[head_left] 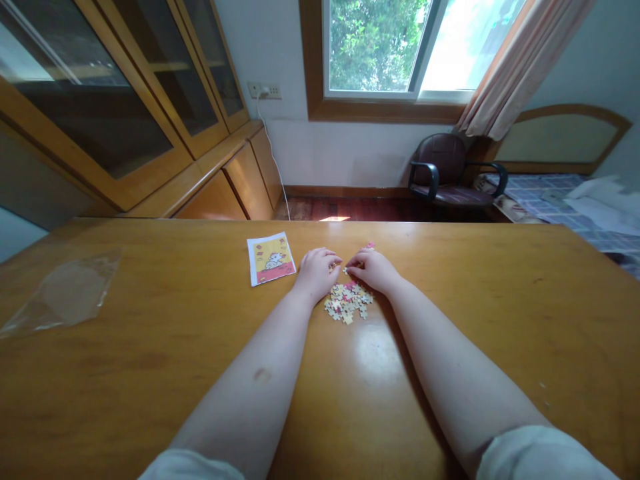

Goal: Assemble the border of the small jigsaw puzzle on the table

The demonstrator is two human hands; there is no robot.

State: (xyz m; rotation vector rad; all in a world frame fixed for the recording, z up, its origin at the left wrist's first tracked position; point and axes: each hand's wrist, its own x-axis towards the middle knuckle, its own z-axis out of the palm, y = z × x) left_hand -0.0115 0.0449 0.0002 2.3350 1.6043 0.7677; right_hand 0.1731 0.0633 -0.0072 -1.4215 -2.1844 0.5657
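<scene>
A small pile of loose jigsaw pieces (347, 303), yellow, pink and white, lies on the wooden table (150, 347) between my wrists. My left hand (316, 270) rests just beyond the pile with its fingers curled and pinched on a small piece. My right hand (373, 268) faces it, fingertips also pinched, nearly touching the left fingertips over a tiny piece. A few pink pieces (370, 246) show past my right hand. A printed reference picture (271, 258), yellow and red with a white animal, lies flat to the left of my left hand.
An empty clear plastic bag (65, 293) lies at the table's far left. Beyond the table stand wooden glass-door cabinets (125, 100), a dark armchair (450, 175) under a window, and a bed (565, 200) at right.
</scene>
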